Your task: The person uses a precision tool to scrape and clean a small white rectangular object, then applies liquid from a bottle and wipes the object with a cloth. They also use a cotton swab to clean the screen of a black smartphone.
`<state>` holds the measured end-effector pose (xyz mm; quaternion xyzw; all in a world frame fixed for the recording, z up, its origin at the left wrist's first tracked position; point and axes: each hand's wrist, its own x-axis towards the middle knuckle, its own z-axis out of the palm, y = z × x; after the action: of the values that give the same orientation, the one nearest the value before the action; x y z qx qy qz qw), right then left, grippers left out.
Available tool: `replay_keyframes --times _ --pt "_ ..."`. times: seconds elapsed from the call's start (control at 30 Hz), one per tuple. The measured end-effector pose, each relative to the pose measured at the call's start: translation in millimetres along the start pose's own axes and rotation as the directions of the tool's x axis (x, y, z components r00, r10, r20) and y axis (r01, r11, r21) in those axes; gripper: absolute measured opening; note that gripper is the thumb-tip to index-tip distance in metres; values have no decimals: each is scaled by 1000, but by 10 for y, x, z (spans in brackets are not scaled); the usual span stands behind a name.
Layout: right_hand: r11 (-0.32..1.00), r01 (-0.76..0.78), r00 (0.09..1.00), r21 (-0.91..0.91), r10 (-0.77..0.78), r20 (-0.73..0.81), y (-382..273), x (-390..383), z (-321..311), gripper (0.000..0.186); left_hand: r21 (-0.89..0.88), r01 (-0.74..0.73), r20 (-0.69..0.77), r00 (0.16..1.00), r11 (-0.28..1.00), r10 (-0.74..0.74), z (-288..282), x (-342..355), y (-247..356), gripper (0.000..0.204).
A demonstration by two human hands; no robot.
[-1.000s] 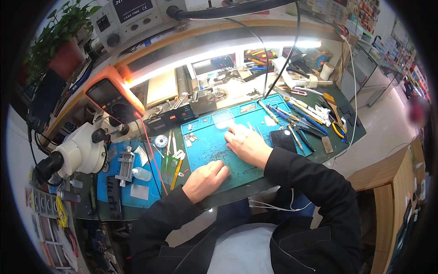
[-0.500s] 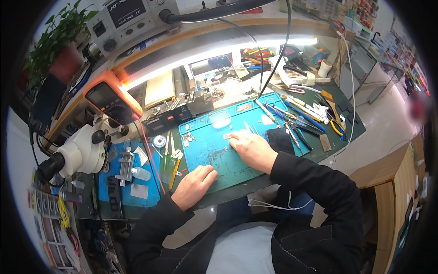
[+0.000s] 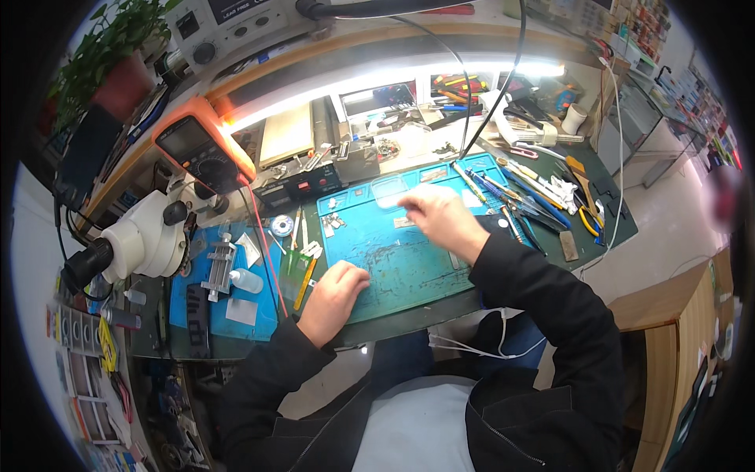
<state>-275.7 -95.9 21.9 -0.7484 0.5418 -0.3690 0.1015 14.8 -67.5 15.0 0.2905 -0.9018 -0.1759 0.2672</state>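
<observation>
My right hand [image 3: 448, 224] is above the blue work mat [image 3: 393, 291], its thumb and fingers pinched together. Whatever sits between the fingertips, if anything, is too small to make out. Just under them a small flat greyish rectangular piece [image 3: 404, 223] lies on the mat. Beyond the fingertips stands a shallow clear plastic box [image 3: 389, 193] at the mat's far side. My left hand [image 3: 334, 300] rests at the mat's near left edge with curled fingers, and nothing shows in it. Small metal parts [image 3: 333, 223] lie at the mat's left side.
Tweezers, pens and pliers [image 3: 590, 216] crowd the right. At left are an orange multimeter [image 3: 203, 149], a white microscope [image 3: 138, 244], a metal clamp holder [image 3: 220, 267], a clear bottle [image 3: 246, 281] and a solder spool [image 3: 280, 226]. Dark cables [image 3: 515, 79] hang over the bench's back.
My right hand has come up off the small flat piece and moved toward the clear box; the piece stays on the mat. My left hand remains nearly in place. The whole view has shifted slightly.
</observation>
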Motion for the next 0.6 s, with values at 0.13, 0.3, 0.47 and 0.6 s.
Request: replay_keyframes --times 0.13,0.3,0.47,0.6 --pt "989 -148 989 22 148 24 69 135 -183 15 -595 420 136 893 686 -429 -2 1 -208 10" --pt "975 132 991 -180 -133 7 307 52 142 10 -842 380 518 767 -383 -379 -99 329 -236 15" --pt "928 143 989 -344 -125 74 243 45 259 11 -646 164 553 774 -745 -309 -213 491 -327 16" --pt "923 162 987 -349 -157 44 247 106 241 6 -545 187 585 783 -817 -211 -72 482 -578 16"
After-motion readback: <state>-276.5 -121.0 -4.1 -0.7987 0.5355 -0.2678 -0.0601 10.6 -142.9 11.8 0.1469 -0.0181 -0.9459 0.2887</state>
